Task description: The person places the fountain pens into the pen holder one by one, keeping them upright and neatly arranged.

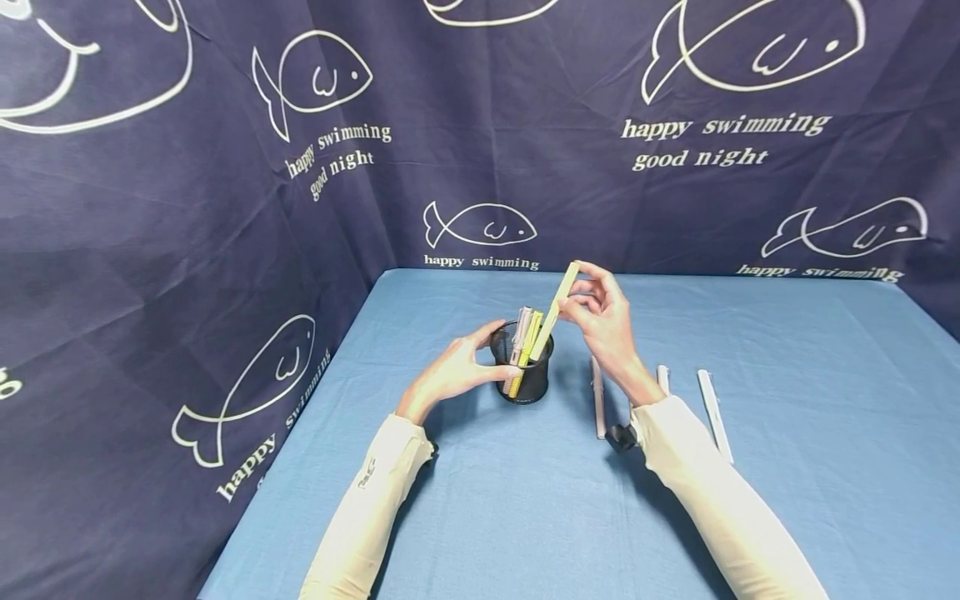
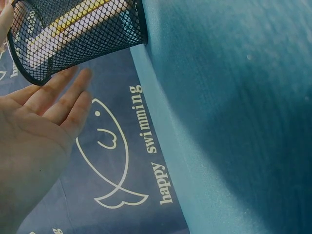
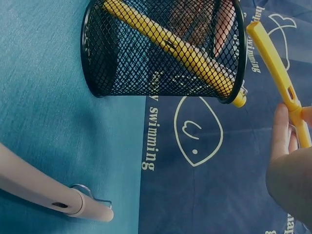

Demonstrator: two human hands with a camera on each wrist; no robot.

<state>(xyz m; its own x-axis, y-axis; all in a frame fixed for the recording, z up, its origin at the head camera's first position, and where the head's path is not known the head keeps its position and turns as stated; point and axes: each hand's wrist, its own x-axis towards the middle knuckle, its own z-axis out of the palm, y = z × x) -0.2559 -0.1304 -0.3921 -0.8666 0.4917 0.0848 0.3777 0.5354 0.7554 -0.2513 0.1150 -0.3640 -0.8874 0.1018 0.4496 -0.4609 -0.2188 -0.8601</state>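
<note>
A black mesh pen holder (image 1: 534, 385) stands upright on the table, with a yellow pen (image 3: 170, 44) and a pale pinkish pen (image 1: 521, 335) leaning inside. My left hand (image 1: 459, 367) holds it from the left, thumb at the front and fingers behind. In the left wrist view, the fingers (image 2: 63, 95) touch the mesh near the rim. My right hand (image 1: 609, 327) pinches a second yellow pen (image 1: 558, 308) by its upper part, tilted over the holder. Seen from the right wrist, this pen's lower end is just outside the holder's rim.
To the right on the blue tablecloth (image 1: 525, 517) lie a pale pink pen (image 1: 597, 398), a white pen (image 1: 663, 379) partly hidden by my right wrist, and another white pen (image 1: 715, 415). Dark blue fabric (image 1: 570, 192) with fish drawings hangs behind and at the left.
</note>
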